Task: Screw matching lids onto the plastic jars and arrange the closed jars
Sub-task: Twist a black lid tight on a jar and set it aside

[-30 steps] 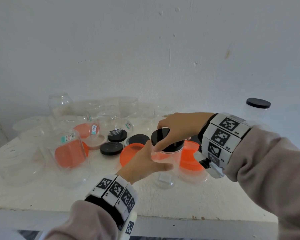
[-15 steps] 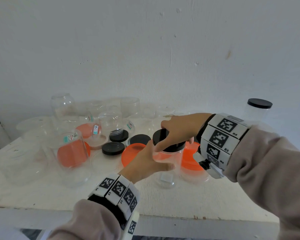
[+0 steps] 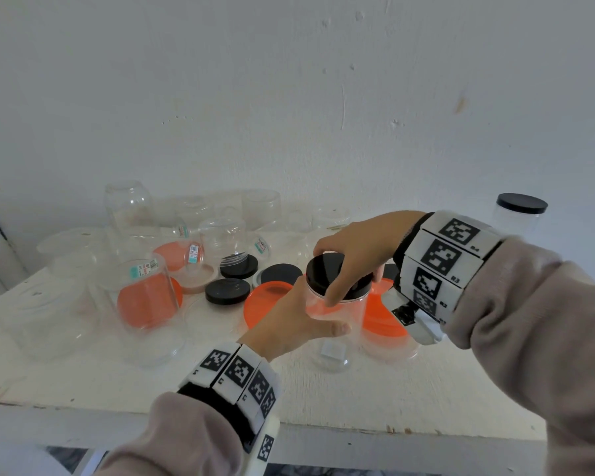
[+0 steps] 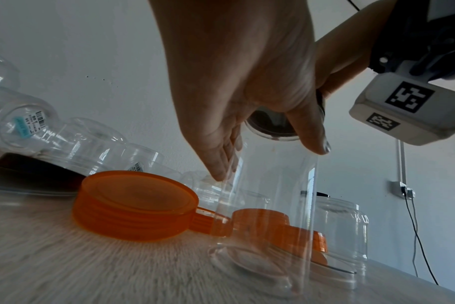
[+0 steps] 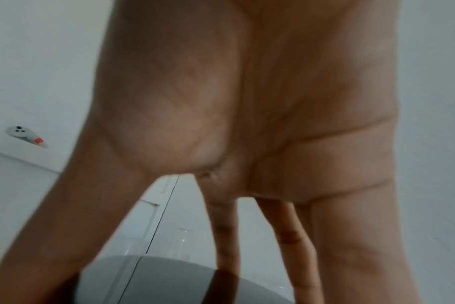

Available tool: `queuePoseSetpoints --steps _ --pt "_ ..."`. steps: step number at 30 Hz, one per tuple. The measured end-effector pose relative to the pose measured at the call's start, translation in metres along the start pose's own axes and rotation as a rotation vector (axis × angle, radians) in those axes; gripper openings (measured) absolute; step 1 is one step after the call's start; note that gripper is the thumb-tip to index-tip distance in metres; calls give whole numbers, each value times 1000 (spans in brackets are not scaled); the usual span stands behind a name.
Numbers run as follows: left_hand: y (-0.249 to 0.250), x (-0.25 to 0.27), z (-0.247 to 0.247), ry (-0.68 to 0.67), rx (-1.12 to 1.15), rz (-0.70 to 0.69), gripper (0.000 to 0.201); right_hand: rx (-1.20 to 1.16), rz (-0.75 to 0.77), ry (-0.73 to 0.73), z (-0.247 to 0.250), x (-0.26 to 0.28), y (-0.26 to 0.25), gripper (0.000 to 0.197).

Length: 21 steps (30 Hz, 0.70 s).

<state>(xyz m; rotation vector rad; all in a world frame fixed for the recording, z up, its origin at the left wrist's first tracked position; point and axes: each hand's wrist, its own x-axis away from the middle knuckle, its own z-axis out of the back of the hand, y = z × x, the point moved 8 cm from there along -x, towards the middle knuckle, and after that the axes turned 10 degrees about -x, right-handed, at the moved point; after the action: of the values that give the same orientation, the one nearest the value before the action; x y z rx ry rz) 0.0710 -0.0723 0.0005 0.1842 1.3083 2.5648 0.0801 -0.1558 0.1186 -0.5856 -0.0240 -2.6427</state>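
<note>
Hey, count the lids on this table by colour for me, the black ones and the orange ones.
Black round plastic lids: 5
Orange round plastic lids: 4
Total: 9; a dark shape behind the right hand may be another black lid.

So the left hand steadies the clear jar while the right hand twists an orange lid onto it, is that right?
Not quite: the lid under the right hand is black, not orange, as the head view shows. The orange lids lie loose on the table. The rest holds: the left hand grips the clear jar.
</note>
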Motion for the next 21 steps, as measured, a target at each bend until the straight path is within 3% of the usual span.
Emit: queuePoseSetpoints --steps 2,4,7,9,14,17,21 --pt "0 2 0 -20 4 18 71 21 -24 34 0 -1 1 78" --pt "1 3 0 -16 -2 12 74 21 -27 33 0 1 0 80" --pt "3 1 1 6 10 -9 94 -17 44 -13 -1 1 -5 86" --pt "6 2 0 8 23 -25 103 -48 114 -35 -2 2 -11 78" --pt "6 1 0 2 24 -40 96 -61 115 52 1 -2 -10 62" --pt "8 2 3 19 26 -47 89 0 56 153 2 -5 -7 66" --pt "6 2 2 5 14 -34 91 -118 103 47 -2 -3 -5 73"
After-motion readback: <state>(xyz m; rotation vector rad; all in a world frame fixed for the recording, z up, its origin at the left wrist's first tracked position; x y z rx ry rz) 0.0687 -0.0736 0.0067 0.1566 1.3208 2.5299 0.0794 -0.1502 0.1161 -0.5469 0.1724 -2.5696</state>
